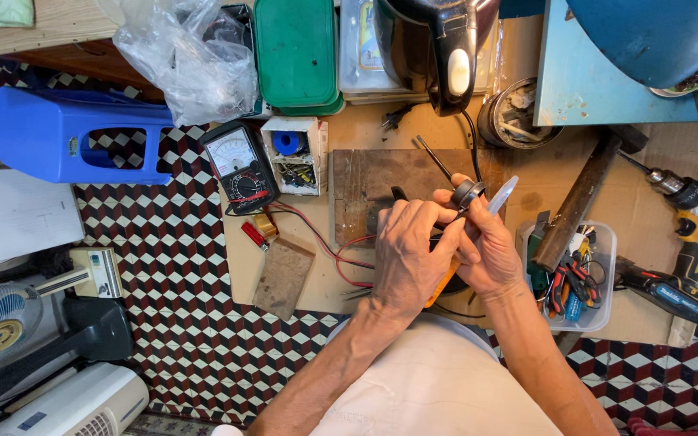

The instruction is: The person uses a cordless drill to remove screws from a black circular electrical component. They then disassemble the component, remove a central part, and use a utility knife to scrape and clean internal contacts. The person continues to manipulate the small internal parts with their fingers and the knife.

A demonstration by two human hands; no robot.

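Both hands met just in front of the wooden board (381,182). The left hand (407,254) and right hand (490,250) pinched a small black round part (468,192), fingers closed around it.

Bare forearms, white garment at lap

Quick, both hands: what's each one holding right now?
Left hand: closed on the small black round part.
Right hand: closed, also on that part; an orange handle shows beneath.
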